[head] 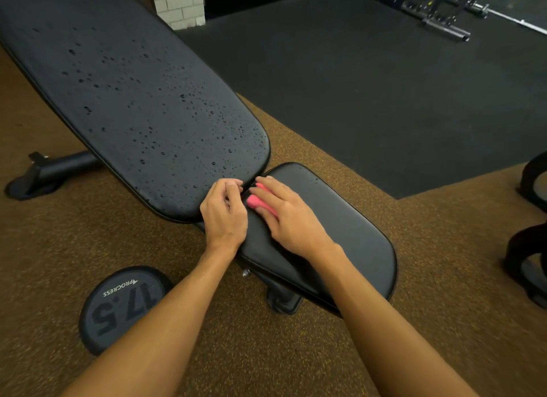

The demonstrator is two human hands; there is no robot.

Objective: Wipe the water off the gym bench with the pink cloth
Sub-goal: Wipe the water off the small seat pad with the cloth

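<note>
Under you is brown speckled gym flooring [296, 352], with a black rubber mat [384, 85] beyond it, a white brick pillar [180, 2] at the top and a barbell rack [444, 8] in the far right corner. The gym bench runs diagonally from upper left to lower right. Its long back pad [133, 100] is beaded with water droplets [207, 109], while the seat pad [349, 233] looks mostly dry, with only a few drops near its far edge. Both your forearms reach in from the bottom and meet at the gap between the two pads. Your right hand [284, 210] lies palm down with its fingers stretched fairly straight, pressing the pink cloth [254, 201] onto the near-left end of the seat pad; only a little pink shows past the fingers. Your left hand [226, 210] sits just beside it, knuckles up and fingers curled at the back pad's rim, and you cannot tell whether it pinches anything. A dumbbell [124, 305] marked 17.5 rests on the floor by your left forearm.
</note>
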